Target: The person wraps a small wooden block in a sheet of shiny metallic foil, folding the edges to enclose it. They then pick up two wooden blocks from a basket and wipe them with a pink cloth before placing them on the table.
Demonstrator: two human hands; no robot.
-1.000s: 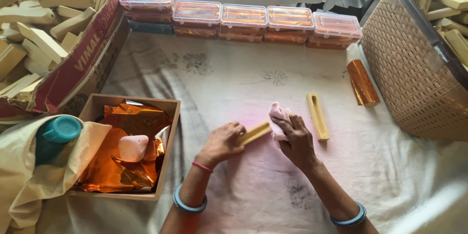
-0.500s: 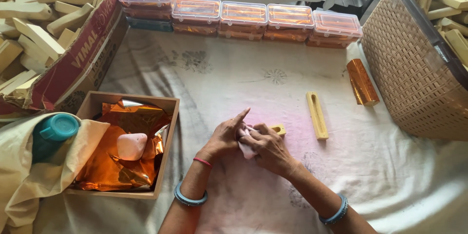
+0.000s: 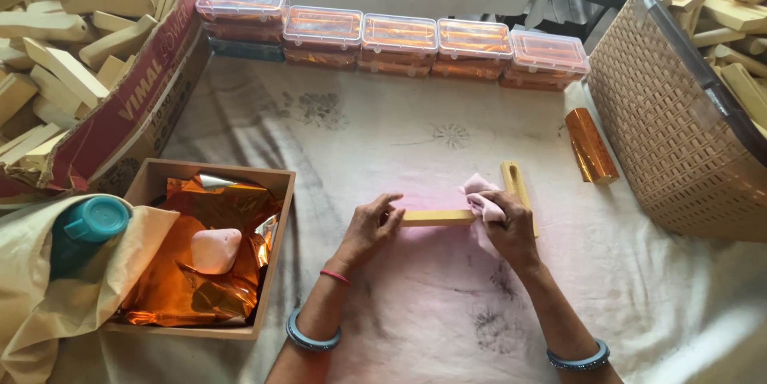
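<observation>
Flat yellow wood bar [image 3: 435, 217], horiz.

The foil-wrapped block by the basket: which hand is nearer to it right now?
Right. The right hand, holding a pink cloth at the end of the wooden bar, sits below-left of the foil-wrapped block. The left hand holds the bar's far end.

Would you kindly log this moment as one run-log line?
left hand: holds yellow stick end | right hand: presses pink cloth on other end | second stick: behind, on sheet
</observation>
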